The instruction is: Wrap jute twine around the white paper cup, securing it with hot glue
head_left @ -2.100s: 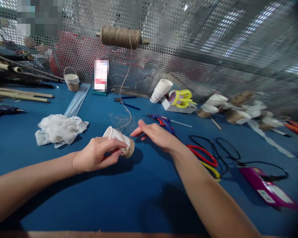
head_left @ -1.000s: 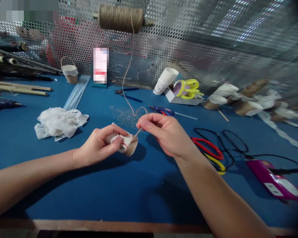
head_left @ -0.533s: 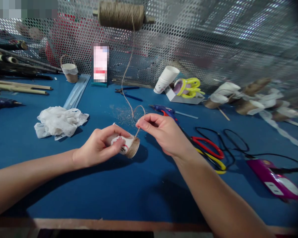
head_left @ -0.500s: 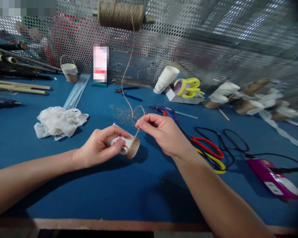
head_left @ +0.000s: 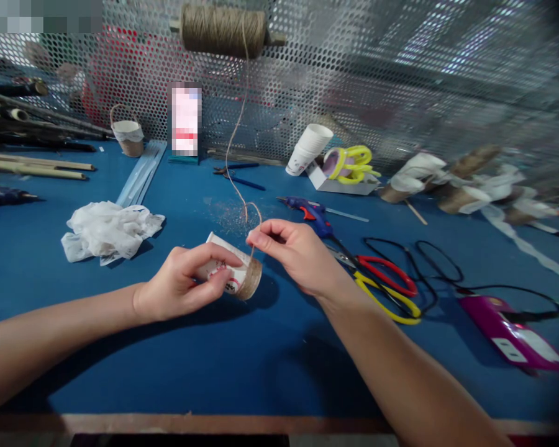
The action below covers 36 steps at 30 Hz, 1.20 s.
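A white paper cup (head_left: pixel 221 244) lies tilted on its side in my left hand (head_left: pixel 186 279), gripped between thumb and fingers. Brown twine is wound in a band (head_left: pixel 250 279) around the end of the cup on the right. Pinched in my right hand (head_left: pixel 286 251), just above that band, is the loose twine (head_left: pixel 235 133). It runs down from a large spool (head_left: pixel 223 30) on a rod at the top, and a small loop of it curls above my right fingertips.
A blue glue gun (head_left: pixel 307 211), red-and-yellow scissors (head_left: pixel 386 282) and a purple power strip (head_left: pixel 510 332) lie on the right. Crumpled white fabric (head_left: pixel 112 231) is at left. Behind stand stacked paper cups (head_left: pixel 310 149), pliers (head_left: pixel 242 177), a phone (head_left: pixel 185 121) and a small basket (head_left: pixel 129 138).
My right hand has moved slightly down and left with the twine, close to the cup's wrapped end. The cup has turned a little in my left hand.
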{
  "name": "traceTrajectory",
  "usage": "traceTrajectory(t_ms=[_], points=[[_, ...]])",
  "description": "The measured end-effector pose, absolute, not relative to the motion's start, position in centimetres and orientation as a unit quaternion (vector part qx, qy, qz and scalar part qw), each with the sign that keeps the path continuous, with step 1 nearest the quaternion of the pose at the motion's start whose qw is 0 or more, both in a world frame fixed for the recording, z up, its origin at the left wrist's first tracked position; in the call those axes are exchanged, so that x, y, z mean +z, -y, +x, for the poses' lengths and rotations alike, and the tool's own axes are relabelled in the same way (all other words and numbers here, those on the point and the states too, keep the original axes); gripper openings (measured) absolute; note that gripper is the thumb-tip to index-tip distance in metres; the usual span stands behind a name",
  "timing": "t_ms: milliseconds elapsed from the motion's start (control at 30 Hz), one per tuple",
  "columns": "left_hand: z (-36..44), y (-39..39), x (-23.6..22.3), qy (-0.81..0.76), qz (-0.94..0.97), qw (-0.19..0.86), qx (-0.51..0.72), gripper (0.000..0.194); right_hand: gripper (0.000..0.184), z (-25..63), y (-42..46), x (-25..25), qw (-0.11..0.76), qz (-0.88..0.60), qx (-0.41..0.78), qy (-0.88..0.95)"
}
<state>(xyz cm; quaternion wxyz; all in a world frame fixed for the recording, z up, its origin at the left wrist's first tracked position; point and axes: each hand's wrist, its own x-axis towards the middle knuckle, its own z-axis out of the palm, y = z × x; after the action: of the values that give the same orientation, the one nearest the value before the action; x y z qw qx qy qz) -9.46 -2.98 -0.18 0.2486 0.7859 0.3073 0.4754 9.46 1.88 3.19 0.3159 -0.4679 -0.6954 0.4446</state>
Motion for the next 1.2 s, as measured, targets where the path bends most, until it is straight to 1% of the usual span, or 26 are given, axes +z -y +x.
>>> traceTrajectory(t_ms=[133, 367, 667, 833, 933, 1067, 1200], points=[[-9.4, 3.1, -0.1, -0.292, 0.789, 0.237, 0.486, 0.014, 0.027, 9.4, -1.8, 3.1, 0.293, -0.474, 0.447, 0.699], [-9.4, 3.1, 0.1, -0.282, 0.793, 0.209, 0.499, 0.013, 0.029, 9.2, -1.7, 3.0, 0.280, -0.472, 0.457, 0.700], [-9.3, 3.2, -0.1, -0.284, 0.785, 0.218, 0.506, 0.014, 0.029, 9.1, -1.5, 2.8, 0.283, -0.472, 0.484, 0.680], [-9.4, 3.2, -0.1, -0.337, 0.746, 0.275, 0.505, 0.010, 0.028, 8.8, -1.6, 2.6, 0.302, -0.462, 0.506, 0.663], [-9.4, 3.2, -0.2, -0.369, 0.717, 0.319, 0.498, 0.011, 0.027, 8.7, -1.7, 2.3, 0.312, -0.459, 0.531, 0.640], [-9.4, 3.2, -0.3, -0.387, 0.676, 0.377, 0.501, 0.012, 0.026, 8.5, -1.8, 1.9, 0.318, -0.448, 0.585, 0.597], [-9.2, 3.1, -0.1, -0.385, 0.637, 0.438, 0.504, 0.013, 0.030, 8.4, -1.9, 1.8, 0.315, -0.451, 0.612, 0.568]])
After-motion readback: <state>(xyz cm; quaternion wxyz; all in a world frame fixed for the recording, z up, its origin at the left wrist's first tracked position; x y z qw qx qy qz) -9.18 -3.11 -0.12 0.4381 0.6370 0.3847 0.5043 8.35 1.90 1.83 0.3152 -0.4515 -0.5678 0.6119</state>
